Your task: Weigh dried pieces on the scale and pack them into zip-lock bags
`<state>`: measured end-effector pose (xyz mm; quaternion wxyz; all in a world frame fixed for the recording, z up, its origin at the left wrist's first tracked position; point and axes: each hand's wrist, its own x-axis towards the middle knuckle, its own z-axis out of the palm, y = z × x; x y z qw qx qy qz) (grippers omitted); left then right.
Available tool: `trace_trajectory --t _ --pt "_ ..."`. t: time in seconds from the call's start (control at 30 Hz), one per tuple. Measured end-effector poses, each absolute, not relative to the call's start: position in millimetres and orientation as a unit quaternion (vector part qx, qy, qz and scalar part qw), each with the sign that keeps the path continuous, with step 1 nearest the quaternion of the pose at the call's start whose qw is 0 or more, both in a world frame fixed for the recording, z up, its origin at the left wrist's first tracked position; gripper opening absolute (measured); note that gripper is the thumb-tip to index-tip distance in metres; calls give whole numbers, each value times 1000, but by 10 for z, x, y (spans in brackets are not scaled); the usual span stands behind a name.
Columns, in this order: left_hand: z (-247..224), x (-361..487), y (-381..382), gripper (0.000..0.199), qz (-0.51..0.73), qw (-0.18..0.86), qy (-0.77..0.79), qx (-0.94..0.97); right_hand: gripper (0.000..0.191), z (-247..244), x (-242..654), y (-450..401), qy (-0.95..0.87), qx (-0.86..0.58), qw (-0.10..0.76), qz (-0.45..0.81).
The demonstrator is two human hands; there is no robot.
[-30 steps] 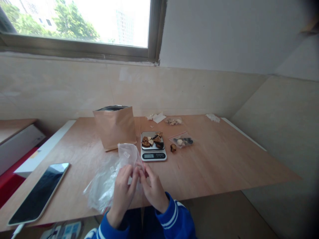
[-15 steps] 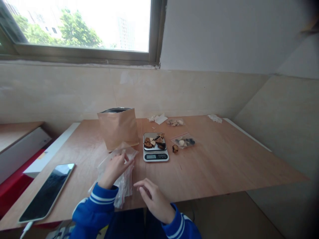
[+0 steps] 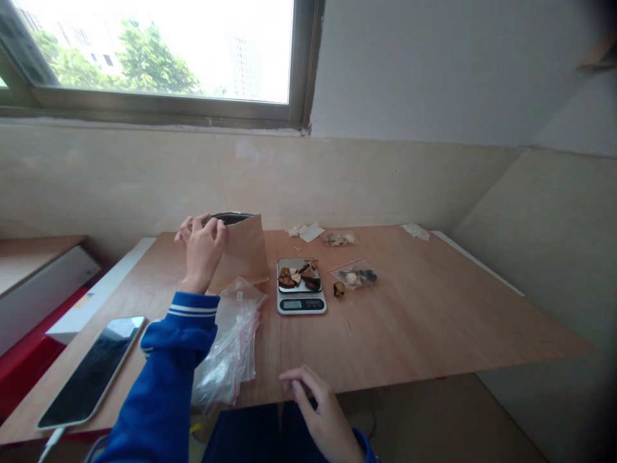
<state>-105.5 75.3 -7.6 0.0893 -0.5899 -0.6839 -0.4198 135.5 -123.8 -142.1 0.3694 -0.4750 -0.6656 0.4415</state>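
My left hand [image 3: 202, 247] is raised at the top left corner of a kraft paper pouch [image 3: 245, 251] with a silver lining, and its fingers are at the pouch's rim. Whether they grip it, I cannot tell. Below that hand, a pile of clear zip bags [image 3: 229, 347] lies on the wooden table [image 3: 409, 308]. My right hand [image 3: 313, 405] rests near the table's front edge, slightly curled and holding nothing. The nearest thing to it is the pile of bags.
A digital kitchen scale [image 3: 301, 303] holds dried brown slices. To its right are a loose dried piece [image 3: 339, 289] and a small zip bag [image 3: 354, 275]. Behind are another small bag [image 3: 338, 238] and white paper scraps [image 3: 304, 231]. A phone [image 3: 91, 372] lies at left.
My left hand has let go of the clear bags and risen to the pouch's rim. The bags now lie on the table. My right hand has drawn back toward the table's front edge.
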Motion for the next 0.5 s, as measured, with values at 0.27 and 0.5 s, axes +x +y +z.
trace_trajectory --t 0.27,0.5 --pt "-164 -835 -355 29 -462 88 -711 -523 31 -943 1107 -1156 -766 -383 427 288" --pt "-320 -977 -691 24 -454 -12 -697 -555 47 -711 590 -813 -865 -358 345 63"
